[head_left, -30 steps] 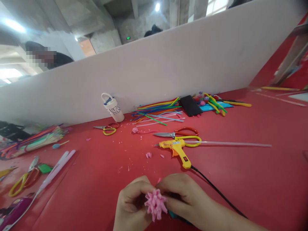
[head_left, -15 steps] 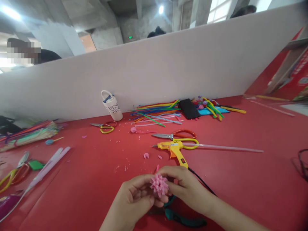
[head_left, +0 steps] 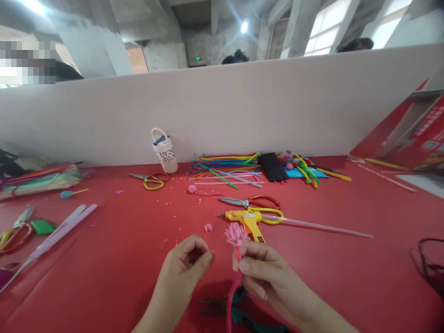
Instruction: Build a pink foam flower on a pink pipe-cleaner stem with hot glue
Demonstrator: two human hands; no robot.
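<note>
A pink paper-like flower [head_left: 237,233] with layered pointed petals stands upright on a bright pink stem [head_left: 230,300]. My right hand [head_left: 268,270] pinches that stem just below the bloom, thumb against fingers. To its left, my left hand [head_left: 182,270] is apart from the flower, its fingers curled in loosely toward the thumb with nothing visible in them. Beneath the hands lie teal-handled pliers [head_left: 244,319], partly covered by the stem and right hand. A small pink petal cluster [head_left: 208,227] rests just beyond the left hand.
A yellow glue gun [head_left: 243,216] with a clear glue stick [head_left: 322,228] lies ahead, touching red-and-yellow scissors [head_left: 263,201]. Behind are coloured pipe cleaners [head_left: 222,166], a black phone [head_left: 274,167] and a white cup [head_left: 165,157] by the partition [head_left: 215,111]. Glasses [head_left: 432,266] sit far right.
My left hand has let go of the flower and drawn away to the left. The flower is now upright, held by its stem in my right hand. The view has tilted slightly.
</note>
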